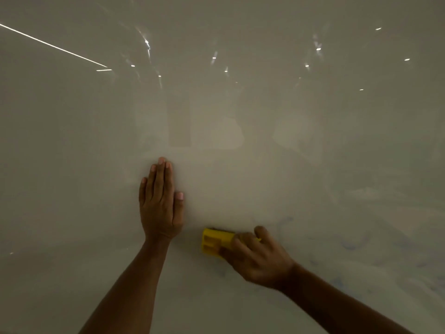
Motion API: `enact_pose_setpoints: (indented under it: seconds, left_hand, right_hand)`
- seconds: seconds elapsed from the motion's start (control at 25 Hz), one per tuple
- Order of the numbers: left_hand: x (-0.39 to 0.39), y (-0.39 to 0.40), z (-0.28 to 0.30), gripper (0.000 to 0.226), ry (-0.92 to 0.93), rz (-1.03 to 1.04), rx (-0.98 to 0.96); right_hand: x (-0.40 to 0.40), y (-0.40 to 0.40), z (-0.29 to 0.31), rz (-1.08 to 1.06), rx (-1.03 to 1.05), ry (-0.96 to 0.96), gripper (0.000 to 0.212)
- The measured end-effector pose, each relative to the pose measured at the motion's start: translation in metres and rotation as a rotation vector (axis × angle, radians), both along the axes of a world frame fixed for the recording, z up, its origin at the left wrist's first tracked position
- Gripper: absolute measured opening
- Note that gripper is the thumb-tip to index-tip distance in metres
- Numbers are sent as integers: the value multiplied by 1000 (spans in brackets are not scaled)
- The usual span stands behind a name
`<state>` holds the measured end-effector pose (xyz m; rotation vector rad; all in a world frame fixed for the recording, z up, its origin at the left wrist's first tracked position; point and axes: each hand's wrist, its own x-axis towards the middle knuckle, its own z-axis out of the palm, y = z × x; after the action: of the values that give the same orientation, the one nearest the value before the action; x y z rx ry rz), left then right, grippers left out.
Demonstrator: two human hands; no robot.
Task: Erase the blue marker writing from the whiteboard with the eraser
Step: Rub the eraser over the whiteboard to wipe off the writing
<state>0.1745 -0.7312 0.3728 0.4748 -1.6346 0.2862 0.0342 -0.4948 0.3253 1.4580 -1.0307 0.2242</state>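
Note:
A glossy whiteboard fills the whole view. My right hand grips a yellow eraser and presses it against the board at lower centre; the hand is blurred. Only the eraser's left end shows past my fingers. Faint blue marker smears remain on the board to the right of the eraser and below it. My left hand lies flat against the board, fingers together and pointing up, to the left of the eraser and slightly above it.
Ceiling lights reflect as bright spots and a long streak on the upper board. Dim reflections of a room show at mid height. No board edge or tray is in view.

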Motion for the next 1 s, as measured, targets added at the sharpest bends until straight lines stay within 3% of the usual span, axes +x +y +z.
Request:
enact_pose_setpoints:
  seconds: [0.24,0.32,0.44,0.52,0.6,0.72,0.76,0.88,1.0]
  left_hand:
    - [-1,-3,-2,66,5,-2,-16]
    - [-1,-5,-5,66,1,-11,-28]
    - [-4,-7,-6,67,0,-1,-44]
    - [-4,-7,-7,67,7,5,-46]
    - [-4,-8,-7,66,3,22,-46]
    - [-6,-4,-10,68,-34,53,-51]
    - [-6,-3,-11,69,-58,60,-57]
    - [-6,0,-12,70,-110,40,-116]
    - [-16,17,-31,70,-190,-34,-178]
  right_hand:
    - [11,-36,103,40,-281,-231,8]
    - [16,-45,77,103,-222,-249,6]
    - [18,-40,-1,162,124,-126,6]
    - [14,-28,-26,167,305,3,17]
    - [7,-26,-6,197,263,-4,19]
    - [3,-36,39,149,-74,-189,11]
    - [4,-40,38,155,-102,-244,9]
    - [7,-37,-16,261,124,-186,5]
    - [0,-15,-57,217,340,-135,13]
